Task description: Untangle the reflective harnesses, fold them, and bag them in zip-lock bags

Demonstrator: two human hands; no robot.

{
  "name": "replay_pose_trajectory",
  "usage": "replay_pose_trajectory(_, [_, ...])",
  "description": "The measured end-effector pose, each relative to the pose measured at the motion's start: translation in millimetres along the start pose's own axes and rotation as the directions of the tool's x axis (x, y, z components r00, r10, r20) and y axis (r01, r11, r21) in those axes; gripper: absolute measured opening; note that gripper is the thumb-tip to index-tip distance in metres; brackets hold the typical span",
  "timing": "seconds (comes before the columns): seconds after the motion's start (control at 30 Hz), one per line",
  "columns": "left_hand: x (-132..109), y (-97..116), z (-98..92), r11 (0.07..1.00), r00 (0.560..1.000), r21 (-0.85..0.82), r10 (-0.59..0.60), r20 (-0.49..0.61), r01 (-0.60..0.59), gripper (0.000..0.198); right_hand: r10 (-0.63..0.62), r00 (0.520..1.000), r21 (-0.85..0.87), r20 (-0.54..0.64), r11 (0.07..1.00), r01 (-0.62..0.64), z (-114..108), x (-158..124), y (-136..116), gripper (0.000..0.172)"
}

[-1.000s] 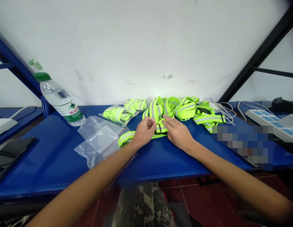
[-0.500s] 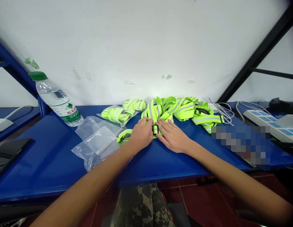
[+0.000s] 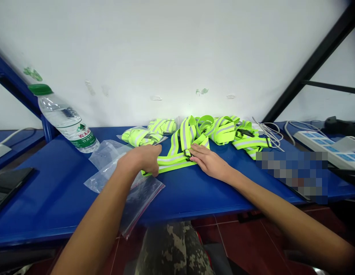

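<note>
Blue shelf (image 3: 51, 206), hi-vis strap (image 3: 174, 160) mid-shelf, L hand (image 3: 141, 160) curled over strap end, grip unclear, R hand (image 3: 208, 162) open, flat on strap by buckle (image 3: 187, 153), zip bag (image 3: 140, 202) at shelf's front edge, water bottle (image 3: 65, 122) on shelf's left, power strip (image 3: 323, 152) off shelf's right end, white wall (image 3: 177, 57) behind shelf, red tile floor (image 3: 246, 244) below shelf

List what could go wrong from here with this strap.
The plastic bag lies beneath the left hand and hangs over the table edge, so it could slip off. The yellow reflective strap runs close to the heap of straps, so pulling it might snag them.
</note>
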State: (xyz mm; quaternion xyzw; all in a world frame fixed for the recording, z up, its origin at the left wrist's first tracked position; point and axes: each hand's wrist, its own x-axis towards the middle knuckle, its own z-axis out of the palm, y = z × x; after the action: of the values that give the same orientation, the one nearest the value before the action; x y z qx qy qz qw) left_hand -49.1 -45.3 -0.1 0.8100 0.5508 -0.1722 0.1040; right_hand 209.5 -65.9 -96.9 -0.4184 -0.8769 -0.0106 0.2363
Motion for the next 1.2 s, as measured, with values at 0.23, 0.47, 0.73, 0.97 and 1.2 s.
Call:
replay_pose_trajectory(0.23, [2,1,-9.9,0.927,0.916,-0.313,0.071,-0.395,-0.206,0.062,-0.017,0.998,-0.131,-0.068,0.991,0.008,-8,-1,-4,0.042])
replay_pose_trajectory(0.47, [34,48,7.9,0.536,0.703,-0.582,0.030,-0.711,-0.611,0.035,0.017,1.000,-0.261,-0.008,0.965,-0.018,-10,2,-6,0.037])
replay_pose_trajectory(0.73, [54,93,59.4,0.742,0.596,-0.348,0.086,-0.799,-0.573,0.067,-0.016,1.000,-0.038,-0.012,0.999,0.016,-18,-3,-1,0.022])
replay_pose_trajectory(0.97, [61,87,62.3,0.826,0.580,-0.082,0.318,-0.750,-0.558,0.038,0.209,0.930,0.196,-0.301,0.968,-0.154,-30,-9,3,0.022])
replay_pose_trajectory(1.2, [58,81,59.8,0.824,0.594,-0.004,0.405,-0.695,-0.566,0.037,0.050,0.983,-0.177,-0.176,0.981,-0.081,-23,-10,1,0.043])
